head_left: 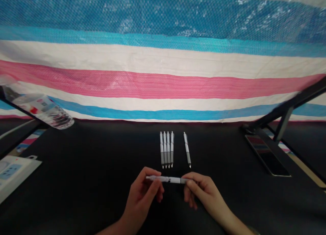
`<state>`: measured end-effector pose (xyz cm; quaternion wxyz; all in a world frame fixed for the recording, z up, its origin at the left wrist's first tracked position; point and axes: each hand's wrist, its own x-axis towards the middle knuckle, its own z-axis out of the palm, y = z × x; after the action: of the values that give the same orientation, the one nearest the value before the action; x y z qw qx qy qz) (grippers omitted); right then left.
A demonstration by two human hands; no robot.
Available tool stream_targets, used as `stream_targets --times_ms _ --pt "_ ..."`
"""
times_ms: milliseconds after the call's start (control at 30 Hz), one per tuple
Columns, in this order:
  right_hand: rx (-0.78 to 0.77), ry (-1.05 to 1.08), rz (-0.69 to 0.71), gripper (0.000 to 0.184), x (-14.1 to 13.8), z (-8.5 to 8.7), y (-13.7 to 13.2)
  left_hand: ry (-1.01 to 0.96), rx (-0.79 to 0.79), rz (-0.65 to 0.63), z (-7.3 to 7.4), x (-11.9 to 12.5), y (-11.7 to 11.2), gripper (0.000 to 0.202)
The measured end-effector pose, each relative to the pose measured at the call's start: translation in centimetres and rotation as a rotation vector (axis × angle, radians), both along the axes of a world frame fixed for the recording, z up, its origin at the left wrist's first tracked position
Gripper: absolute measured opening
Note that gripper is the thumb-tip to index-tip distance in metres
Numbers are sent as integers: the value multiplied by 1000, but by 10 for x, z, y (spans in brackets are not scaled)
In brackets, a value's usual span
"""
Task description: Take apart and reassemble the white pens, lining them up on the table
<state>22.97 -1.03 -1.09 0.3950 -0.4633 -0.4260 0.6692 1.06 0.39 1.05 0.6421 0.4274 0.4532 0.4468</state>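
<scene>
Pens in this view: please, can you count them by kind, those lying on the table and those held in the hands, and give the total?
Pens lying on the table: 5
Pen held by left hand and right hand: 1
Total: 6

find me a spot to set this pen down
Black mat shows between the lone pen and the phone, and between the white box and the row of four pens. It's tightest around those pens, just above the held pen, your left hand and right hand.
</scene>
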Motion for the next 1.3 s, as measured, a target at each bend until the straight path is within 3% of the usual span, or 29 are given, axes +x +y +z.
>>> stream_targets --times_ms 233,433,500,600,800,1033,1200,1300 --pt "238 -303 -90 40 0 9 -5 -20 0 -21 -3 1 -5 34" --pt "578 -416 -168 18 2 16 -7 -56 -48 -25 -5 1 -8 38" --pt "617 -428 -199 15 1 14 -9 -61 -90 -15 -4 2 -7 40" --pt "486 -366 -185 20 -3 10 -11 -74 -108 30 -3 2 -6 38" --pt "159 -203 -1 54 -6 8 -9 -187 -139 42 -6 -1 -10 30" --pt "137 -203 -93 41 -6 16 -5 -248 -157 49 -6 -2 -10 23" --pt "52 -176 34 52 -6 8 -8 -253 -195 82 -3 0 -5 21" --pt "84 -235 -4 50 -6 8 -9 -272 -220 95 -3 1 -4 21"
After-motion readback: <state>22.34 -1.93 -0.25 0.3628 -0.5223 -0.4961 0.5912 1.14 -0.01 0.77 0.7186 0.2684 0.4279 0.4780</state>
